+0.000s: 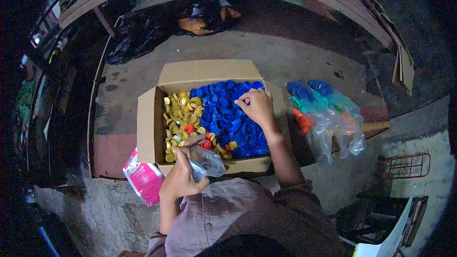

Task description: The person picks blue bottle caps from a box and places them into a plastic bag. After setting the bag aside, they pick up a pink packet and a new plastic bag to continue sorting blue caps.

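Observation:
An open cardboard box (207, 70) stands in front of me. Yellow bottle caps (178, 109) fill its left part, with a few red ones among them, and blue bottle caps (223, 109) fill the middle and right. My left hand (183, 178) grips a clear plastic bag (209, 162) at the near edge of the box. The bag's mouth is hard to make out. Over the blue caps, my right hand (258, 107) has its thumb and fingers pinched together. Whatever is between those fingertips cannot be made out against the blue caps.
To the right of the box lie clear bags (328, 114) of blue, green and red pieces. A pink packet (145, 181) sits by the near left corner. Black plastic bags (143, 33) lie at the back, and a red wire rack (404, 165) is at far right.

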Action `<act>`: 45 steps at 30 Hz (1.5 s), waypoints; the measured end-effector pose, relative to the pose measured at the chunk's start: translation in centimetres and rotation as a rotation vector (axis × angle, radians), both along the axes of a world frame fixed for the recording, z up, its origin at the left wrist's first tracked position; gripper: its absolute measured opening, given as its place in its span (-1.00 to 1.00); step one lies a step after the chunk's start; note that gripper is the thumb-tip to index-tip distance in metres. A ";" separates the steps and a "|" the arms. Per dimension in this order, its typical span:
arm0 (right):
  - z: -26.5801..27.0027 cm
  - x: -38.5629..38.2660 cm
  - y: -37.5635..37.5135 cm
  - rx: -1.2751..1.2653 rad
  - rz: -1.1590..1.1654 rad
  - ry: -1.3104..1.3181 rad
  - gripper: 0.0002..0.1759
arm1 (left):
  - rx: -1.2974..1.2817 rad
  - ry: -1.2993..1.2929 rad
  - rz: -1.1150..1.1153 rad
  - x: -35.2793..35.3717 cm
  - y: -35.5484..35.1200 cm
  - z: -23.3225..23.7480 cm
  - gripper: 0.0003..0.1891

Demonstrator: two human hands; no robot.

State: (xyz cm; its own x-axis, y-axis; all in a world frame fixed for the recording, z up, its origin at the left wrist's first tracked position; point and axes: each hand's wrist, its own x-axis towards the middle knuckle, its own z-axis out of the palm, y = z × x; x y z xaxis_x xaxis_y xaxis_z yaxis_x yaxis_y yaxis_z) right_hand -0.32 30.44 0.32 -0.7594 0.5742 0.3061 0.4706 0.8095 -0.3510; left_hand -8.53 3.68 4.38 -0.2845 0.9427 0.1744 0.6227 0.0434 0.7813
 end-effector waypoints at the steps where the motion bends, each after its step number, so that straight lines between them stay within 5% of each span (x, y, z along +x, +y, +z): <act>1: -0.2 -0.2 -0.1 -0.001 -0.003 0.000 -0.81 | 0.001 0.013 -0.024 -0.1 0.2 0.2 -0.05; 16: -0.2 1.1 0.4 -0.033 -0.028 0.083 -0.89 | -0.018 -0.051 -0.026 0.1 0.1 0.1 -0.01; 18: -0.1 1.7 0.0 -0.641 -0.045 0.365 -0.82 | -0.059 -0.088 -0.011 -0.1 0.2 0.1 -0.01; 19: 2.5 2.2 -1.0 -0.997 -0.042 0.440 -0.82 | 0.016 -0.086 -0.023 -0.2 0.4 0.0 -0.19; 20: 2.2 2.7 -1.1 -0.994 -0.039 0.440 -0.82 | 0.091 -0.084 -0.036 -0.3 0.6 -0.1 -0.37; 22: 1.9 3.5 -1.5 -1.726 0.341 0.854 -0.87 | 0.098 -0.081 -0.037 -0.3 0.8 0.4 -0.37; 23: 2.5 4.0 -1.9 -1.747 0.389 0.822 -0.90 | 0.101 -0.079 -0.039 -0.2 0.8 0.5 -0.38; 33: 5.5 4.7 -4.9 -1.519 0.300 0.749 -0.85 | 0.095 -0.084 -0.046 0.0 0.5 0.0 -0.41; 35: 6.3 5.3 -6.0 -1.189 0.264 0.459 -0.87 | 0.120 -0.077 -0.058 -0.1 0.4 -0.3 -0.45; 40: 7.8 5.9 -10.0 -1.290 0.344 0.563 -0.97 | -0.031 -0.091 -0.004 0.5 0.2 1.6 -0.48; 42: 7.4 5.7 -10.5 -1.194 0.200 0.683 -0.99 | -0.062 -0.113 0.009 0.5 0.2 1.6 -0.48; 45: 3.4 5.5 -8.8 -0.584 0.029 0.712 -0.95 | -0.029 -0.102 -0.023 0.2 0.3 1.0 -0.46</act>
